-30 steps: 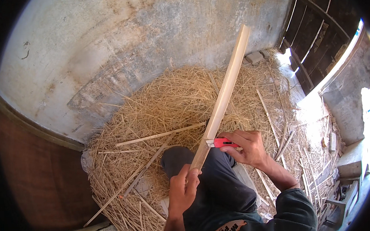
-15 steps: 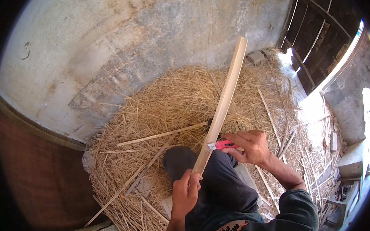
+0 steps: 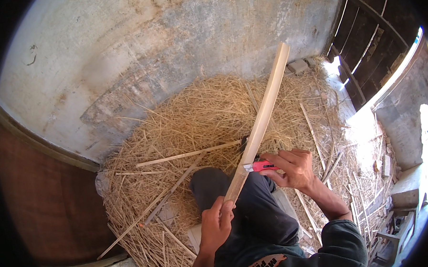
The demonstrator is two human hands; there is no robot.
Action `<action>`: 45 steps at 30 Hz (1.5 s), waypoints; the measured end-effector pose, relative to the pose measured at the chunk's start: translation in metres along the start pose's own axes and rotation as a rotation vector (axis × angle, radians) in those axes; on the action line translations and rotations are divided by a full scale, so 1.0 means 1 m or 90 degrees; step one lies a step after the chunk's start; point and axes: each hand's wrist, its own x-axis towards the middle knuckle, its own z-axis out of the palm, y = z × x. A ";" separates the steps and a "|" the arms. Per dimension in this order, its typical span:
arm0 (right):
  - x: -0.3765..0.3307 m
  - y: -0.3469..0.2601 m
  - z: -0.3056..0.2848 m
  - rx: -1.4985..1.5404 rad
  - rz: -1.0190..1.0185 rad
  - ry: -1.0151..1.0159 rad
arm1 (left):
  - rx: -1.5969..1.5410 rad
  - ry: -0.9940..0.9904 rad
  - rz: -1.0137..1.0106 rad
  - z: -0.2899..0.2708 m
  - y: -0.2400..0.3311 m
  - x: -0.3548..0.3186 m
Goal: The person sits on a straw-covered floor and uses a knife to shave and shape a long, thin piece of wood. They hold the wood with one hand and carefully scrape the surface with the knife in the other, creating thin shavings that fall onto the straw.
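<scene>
A long, pale bamboo strip (image 3: 262, 117) slants up and away over my knees toward the wall. My left hand (image 3: 217, 225) is closed round its near end, thumb on top. In my right hand (image 3: 292, 168) is a red utility knife (image 3: 264, 165), gripped between thumb and fingers. Its short metal blade lies against the strip's right side, a little above my left hand. Part of the knife's handle is hidden by my fingers. My dark trousers (image 3: 265, 212) are below the strip.
Straw-like shavings (image 3: 194, 110) heap across the floor up to the stained wall (image 3: 172, 44). Loose thin strips (image 3: 188, 152) lie on them at left and right. A brown panel (image 3: 49, 188) stands at the left. Bricks (image 3: 297, 66) sit by the wall, near dark boards (image 3: 370, 41).
Both hands hold their grips. The strip and the knife have shifted very slightly to the right in the picture, and the blade stays at about the same place on the strip.
</scene>
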 end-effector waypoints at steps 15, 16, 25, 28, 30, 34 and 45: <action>-0.017 0.032 0.016 -0.082 0.132 0.122 | 0.036 -0.006 -0.027 -0.004 -0.010 -0.011; -0.012 0.065 0.006 -0.117 0.247 0.184 | 0.001 -0.043 -0.075 -0.009 -0.016 -0.018; -0.010 0.109 -0.017 0.085 0.486 0.148 | -0.177 -0.028 -0.198 -0.017 -0.035 -0.025; -0.023 0.098 -0.001 0.074 0.510 -0.054 | -0.157 -0.042 -0.136 -0.017 -0.025 -0.009; -0.028 0.083 0.004 -0.103 0.515 -0.223 | -0.138 -0.045 -0.109 -0.016 -0.016 -0.002; -0.040 0.080 0.002 -0.104 0.547 -0.304 | -0.112 -0.049 -0.046 -0.013 -0.005 0.004; -0.011 0.052 -0.013 0.231 0.512 0.086 | -0.094 -0.026 0.030 0.002 0.005 0.008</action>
